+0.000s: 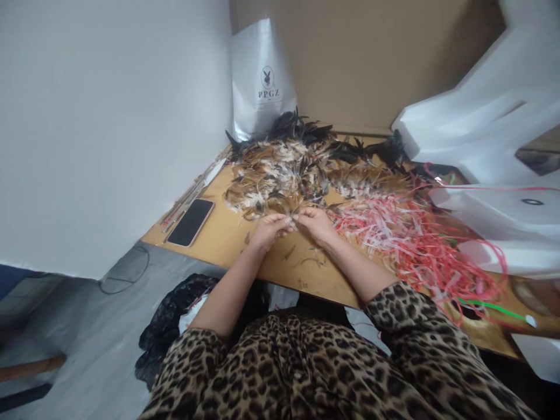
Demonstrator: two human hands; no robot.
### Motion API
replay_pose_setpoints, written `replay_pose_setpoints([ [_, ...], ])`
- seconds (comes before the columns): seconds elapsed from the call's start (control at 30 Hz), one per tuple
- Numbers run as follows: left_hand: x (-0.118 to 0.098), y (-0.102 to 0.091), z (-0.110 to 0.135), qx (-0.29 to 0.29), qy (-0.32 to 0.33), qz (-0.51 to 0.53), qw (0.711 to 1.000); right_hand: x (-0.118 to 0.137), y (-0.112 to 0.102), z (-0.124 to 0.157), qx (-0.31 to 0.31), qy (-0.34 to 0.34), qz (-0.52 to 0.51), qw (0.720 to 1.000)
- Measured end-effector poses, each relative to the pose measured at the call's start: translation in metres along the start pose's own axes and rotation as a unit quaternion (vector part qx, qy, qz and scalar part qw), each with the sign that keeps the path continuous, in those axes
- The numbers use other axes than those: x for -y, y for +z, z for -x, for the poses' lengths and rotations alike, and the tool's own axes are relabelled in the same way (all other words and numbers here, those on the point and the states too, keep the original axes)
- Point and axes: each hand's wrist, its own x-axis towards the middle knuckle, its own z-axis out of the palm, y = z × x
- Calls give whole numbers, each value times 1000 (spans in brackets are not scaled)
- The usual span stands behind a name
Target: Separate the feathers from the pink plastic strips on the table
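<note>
Grip: left hand (270, 227) and right hand (314, 224) nearly touching, fingertips pinched on a small brown-and-white feather tuft (292, 205), partly hidden.
Tuft's place: above the yellowish-brown wooden table (275, 271), at the near edge of a broad brown, white and black feather heap (277, 166).
Right side: tangled pink-red and white plastic strips (406, 236).
Left side: flat, dark-screened rectangular phone (191, 222).
Behind: shiny white printed bag (261, 64).

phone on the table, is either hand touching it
No, the left hand and the right hand are together at the near edge of the feathers, while the phone lies apart to their left.
</note>
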Motion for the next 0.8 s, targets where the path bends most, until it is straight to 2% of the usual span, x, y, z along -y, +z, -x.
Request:
replay_pose_setpoints([
  [0.13,-5,-3,3,87,-86,110,986,1,2,1,70,4,-67,995],
  [0.2,-6,-3,4,100,-108,129,981,0,2,0,80,3,-77,994],
  [0.27,-5,1,4,79,-90,114,986,-2,1,-2,59,-3,-69,996],
  [0.37,-3,7,2,-13,0,36,999,-3,-2,-4,3,-15,-31,999],
  [0.43,-1,10,0,-75,62,-20,995,-2,-2,-3,-20,-18,-4,1000],
  [0.5,0,11,-1,-111,99,-54,987,-1,-1,-2,-30,-16,19,999],
  [0.67,-1,10,1,-131,134,-89,978,-3,1,-2,-49,-29,80,995],
  [0.8,1,5,0,-94,94,-56,990,-6,0,-3,-35,-33,78,996],
])
